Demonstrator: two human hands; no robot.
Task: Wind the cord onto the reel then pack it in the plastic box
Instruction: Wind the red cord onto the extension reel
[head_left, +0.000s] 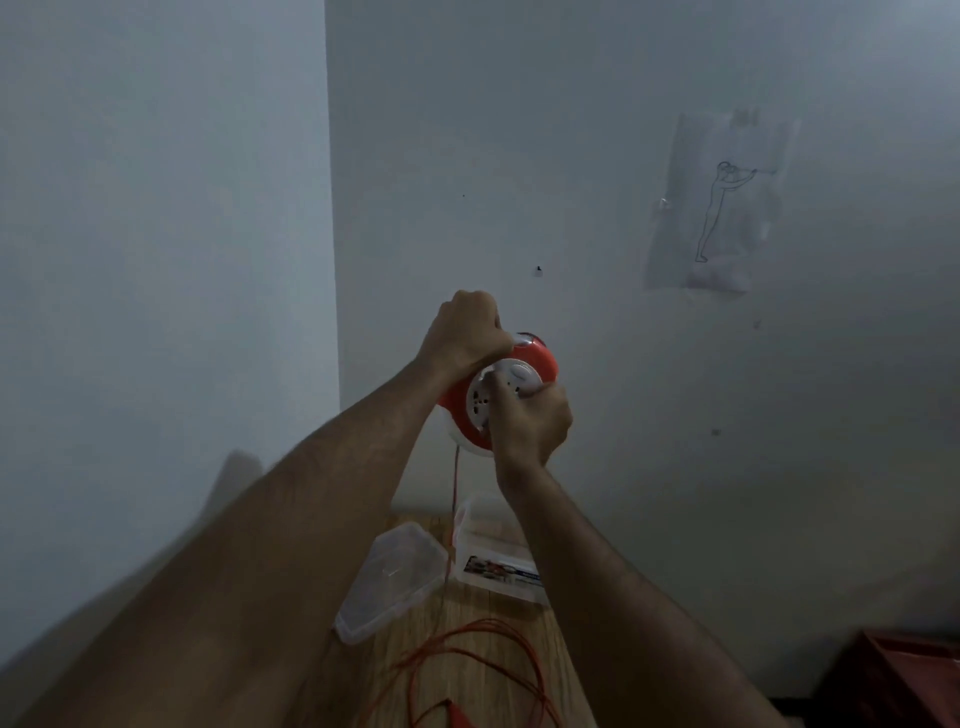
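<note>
Landmark: the reel (511, 387), red and white, which I hold up in the air in front of the wall corner
Left hand: my left hand (467, 330) is closed in a fist over the reel's upper left edge, gripping it; my fingers wrap round the far side, out of sight
Lid: a clear lid (389, 579) lies flat on the wooden table (498, 660), well below the reel and a little to its left
Cord: the red cord (456, 486) drops straight down from the reel's underside, passes between lid and box, and spreads in loose loops on the table below; the loops run off the bottom edge
Reel face: the white round face with small holes is turned toward me; my hands cover much of it, and its details are blurred
Right hand: my right hand (530, 423) is closed against the lower right of the reel's face, fingers pinched on something at the white hub; I cannot tell what
Plastic box: the plastic box (491, 564) sits on the table straight below the reel, its right part hidden by my right forearm
Far right: a dark reddish thing (904, 670) low down, well right of the reel, cut off and too dim to name
</note>
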